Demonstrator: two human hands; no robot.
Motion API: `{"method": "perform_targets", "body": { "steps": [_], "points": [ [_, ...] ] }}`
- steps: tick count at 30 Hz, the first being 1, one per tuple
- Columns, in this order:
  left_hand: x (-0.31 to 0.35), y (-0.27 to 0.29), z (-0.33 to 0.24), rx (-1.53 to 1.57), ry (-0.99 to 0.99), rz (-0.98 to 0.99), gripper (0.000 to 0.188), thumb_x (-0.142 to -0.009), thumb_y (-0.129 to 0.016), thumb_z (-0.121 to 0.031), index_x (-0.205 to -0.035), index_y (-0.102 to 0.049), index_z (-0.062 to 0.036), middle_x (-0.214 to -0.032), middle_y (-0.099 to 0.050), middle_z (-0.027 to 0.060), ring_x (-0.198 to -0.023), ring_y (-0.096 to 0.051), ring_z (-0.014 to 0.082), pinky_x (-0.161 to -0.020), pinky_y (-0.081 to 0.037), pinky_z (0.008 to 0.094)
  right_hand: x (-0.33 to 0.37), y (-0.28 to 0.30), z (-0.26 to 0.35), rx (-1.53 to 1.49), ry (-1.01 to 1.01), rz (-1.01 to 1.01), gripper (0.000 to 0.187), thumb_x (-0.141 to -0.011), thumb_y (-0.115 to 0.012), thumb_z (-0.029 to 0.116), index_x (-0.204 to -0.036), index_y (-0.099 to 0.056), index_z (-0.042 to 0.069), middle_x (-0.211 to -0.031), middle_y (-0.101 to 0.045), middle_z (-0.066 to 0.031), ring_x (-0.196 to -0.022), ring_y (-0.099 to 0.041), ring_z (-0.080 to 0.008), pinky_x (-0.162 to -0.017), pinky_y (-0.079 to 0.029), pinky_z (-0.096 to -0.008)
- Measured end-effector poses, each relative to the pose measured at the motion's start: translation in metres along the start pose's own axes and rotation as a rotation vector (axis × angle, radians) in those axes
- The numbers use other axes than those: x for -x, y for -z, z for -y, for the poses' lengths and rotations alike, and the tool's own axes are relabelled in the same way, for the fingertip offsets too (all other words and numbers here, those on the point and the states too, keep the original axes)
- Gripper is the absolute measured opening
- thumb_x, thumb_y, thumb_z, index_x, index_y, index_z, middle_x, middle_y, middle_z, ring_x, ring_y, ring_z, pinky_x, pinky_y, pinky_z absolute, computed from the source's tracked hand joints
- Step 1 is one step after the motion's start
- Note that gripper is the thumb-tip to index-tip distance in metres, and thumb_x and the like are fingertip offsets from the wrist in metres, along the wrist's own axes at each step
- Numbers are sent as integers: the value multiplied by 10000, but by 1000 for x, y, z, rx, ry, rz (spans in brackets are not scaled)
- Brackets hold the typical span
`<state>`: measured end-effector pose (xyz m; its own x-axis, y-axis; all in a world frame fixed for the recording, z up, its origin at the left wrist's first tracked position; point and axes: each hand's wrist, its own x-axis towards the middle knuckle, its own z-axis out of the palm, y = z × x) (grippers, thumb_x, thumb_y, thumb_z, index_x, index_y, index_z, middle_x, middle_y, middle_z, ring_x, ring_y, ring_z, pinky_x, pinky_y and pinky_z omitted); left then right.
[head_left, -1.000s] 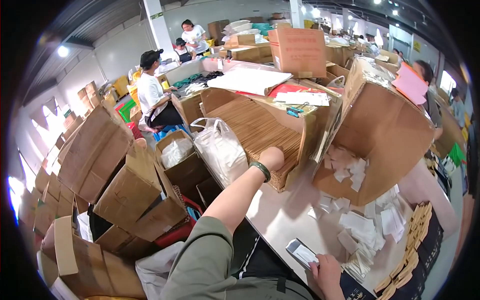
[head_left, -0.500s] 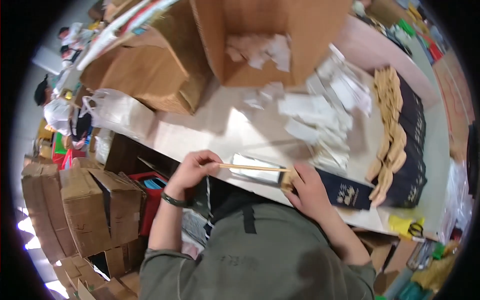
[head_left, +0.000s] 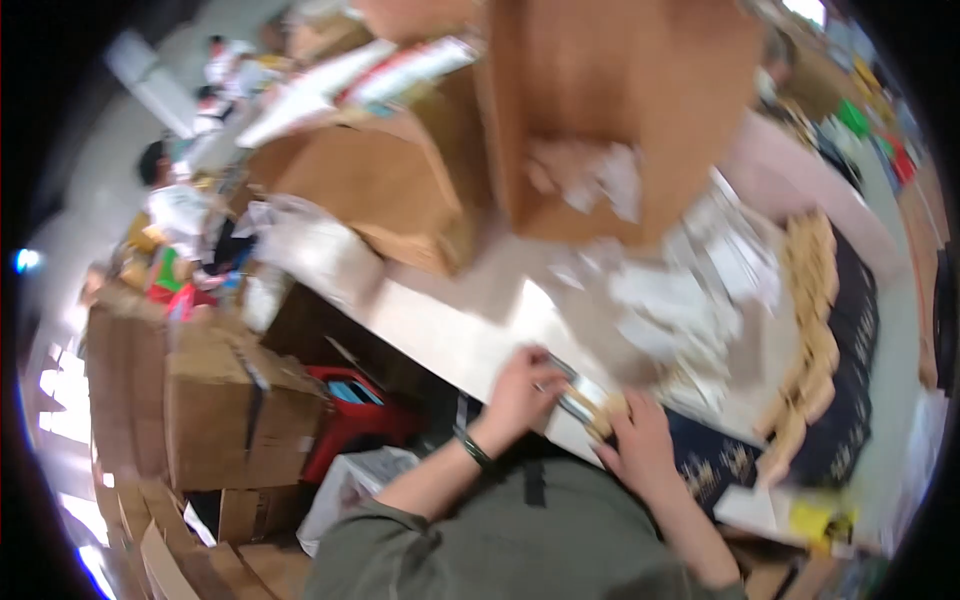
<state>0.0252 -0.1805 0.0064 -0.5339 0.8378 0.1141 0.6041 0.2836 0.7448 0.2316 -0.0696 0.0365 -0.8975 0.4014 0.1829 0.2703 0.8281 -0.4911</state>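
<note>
My left hand (head_left: pixel 525 390) is closed with its fingertips at one end of a thin tan strip (head_left: pixel 583 399). My right hand (head_left: pixel 643 440) is closed around a small tan bundle (head_left: pixel 608 412) at the strip's other end. Blur hides whether strip and bundle are one piece. Beneath the hands, at the table's near edge, lies a flat silvery-clear packet (head_left: pixel 568 372). Just right of my right hand are dark navy printed sleeves (head_left: pixel 710 455). A row of tan folded fabric-like bundles (head_left: pixel 808 330) lies on more such sleeves (head_left: pixel 850 380).
White paper slips (head_left: pixel 670 310) are heaped mid-table. An open carton (head_left: pixel 570 225) stands behind them, another carton (head_left: pixel 370 190) to its left beside a white plastic bag (head_left: pixel 315 245). Yellow-handled scissors (head_left: pixel 835 520) lie at the near right. Stacked cartons (head_left: pixel 225 410) and a red bin (head_left: pixel 350 410) stand left.
My left hand has come closer to my right, so the visible strip between them is shorter. The whole view has shifted, with the scene now lower and further right.
</note>
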Motion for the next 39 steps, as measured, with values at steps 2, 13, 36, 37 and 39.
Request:
{"method": "perform_targets", "body": {
  "steps": [2, 13, 36, 37, 39],
  "points": [
    [-4, 1, -5, -34, 26, 37, 219, -763, -742, -218, -932, -722, -80, -1056, -602, 170, -1039, -583, 329, -878, -504, 407, 4, -3, 1, 26, -31, 4, 592, -589, -834, 185, -1088, -561, 23, -1210, -506, -204, -1126, -485, -417, -960, -398, -510],
    [-5, -35, -39, 366, 40, 423, 381, -914, -613, -275, -1169, -546, 0, -966, -679, 205, -905, -657, 360, -787, -517, 403, -1, -16, -19, -61, 21, 8, 539, -580, -790, 173, -1055, -583, 28, -1136, -543, -193, -1068, -509, -398, -937, -400, -487],
    [1, -52, -78, 416, -233, 1109, 331, -704, -739, -211, -925, -622, 6, -934, -605, 143, -865, -563, 260, -749, -469, 400, -7, 21, -35, -283, -393, 93, 358, -829, -591, 307, -978, -645, -15, -913, -659, -239, -861, -619, -432, -783, -502, -465],
    [0, -40, -65, 410, -165, 955, 329, -714, -743, -260, -883, -646, 5, -887, -635, 133, -785, -595, 263, -707, -494, 388, -13, 48, -5, 66, -73, 178, 313, -816, -621, 302, -923, -636, 7, -882, -624, -219, -813, -583, -443, -764, -487, -487],
    [-6, 2, -70, 173, 210, 728, 376, -735, -746, -302, -943, -643, -6, -887, -643, 131, -824, -634, 254, -743, -514, 378, -2, 24, -26, 114, 90, -138, 287, -828, -678, 308, -786, -592, 37, -785, -585, -167, -747, -584, -392, -704, -479, -478]
  ]
}}
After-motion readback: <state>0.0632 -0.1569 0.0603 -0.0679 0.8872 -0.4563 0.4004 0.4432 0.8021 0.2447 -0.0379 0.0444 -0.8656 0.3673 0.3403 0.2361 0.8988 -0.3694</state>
